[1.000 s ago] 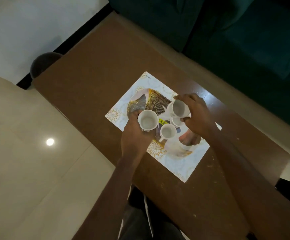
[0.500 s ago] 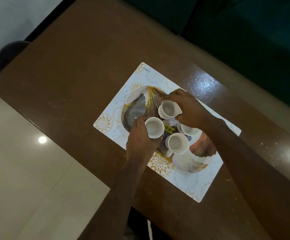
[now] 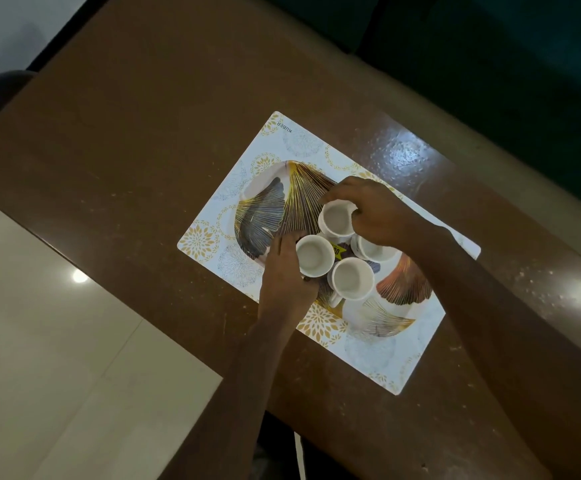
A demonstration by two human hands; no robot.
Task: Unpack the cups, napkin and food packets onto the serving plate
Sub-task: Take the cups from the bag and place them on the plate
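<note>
A brown wooden table [image 3: 116, 140] is carrying a white rectangular placemat with gold flower prints [image 3: 282, 136], and an oval serving plate with gold and grey fan-leaf patterns [image 3: 268, 209] is lying on that mat. Four small white ceramic cups are sitting upright on the middle of the plate, close together.

The left hand [image 3: 287, 278] is reaching in from the near side, its fingers curled around the left white cup [image 3: 314, 255] and gripping its outer wall. The right hand [image 3: 375, 211] is coming in from the right, fingers closed over the rim and side of the far white cup [image 3: 337, 218]. Whether either cup is lifted clear of the plate cannot be told.

The near white cup [image 3: 352, 278] is standing free, just beside the left cup, its handle pointing toward the near edge. The right white cup [image 3: 372, 249] is partly hidden under the right wrist. A small yellow sticker [image 3: 337, 250] is showing on the plate between the cups.

A dark green sofa [image 3: 490, 64] is standing beyond the far edge of the table, and pale floor tiles [image 3: 57, 341] are lying to the left
</note>
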